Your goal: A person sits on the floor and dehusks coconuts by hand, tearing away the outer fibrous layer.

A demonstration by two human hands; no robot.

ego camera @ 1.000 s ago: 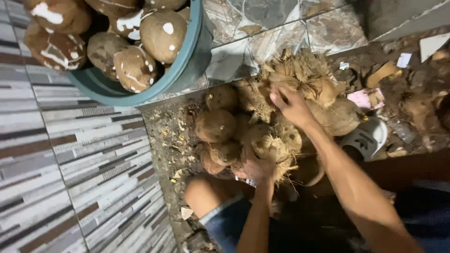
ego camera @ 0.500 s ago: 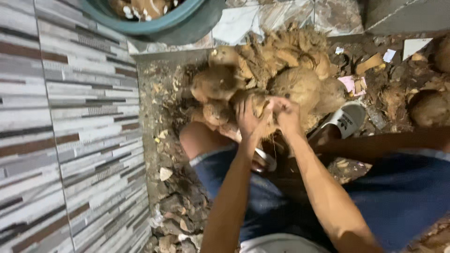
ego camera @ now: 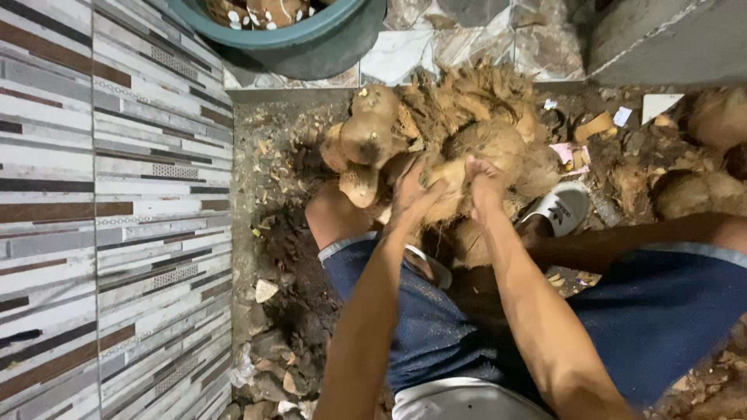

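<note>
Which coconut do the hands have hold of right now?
The husked coconut at the pile's near edge, between the left hand and right hand. The smoother ones further left lie untouched.

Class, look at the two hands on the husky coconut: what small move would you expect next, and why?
Probably pulling the hands apart to tear the husk. The left hand and right hand both clamp one fibrous coconut from opposite sides above the lap, its husk partly frayed. Husk scraps lie behind, and barer coconuts sit alongside, suggesting peeling is the pattern.
</note>
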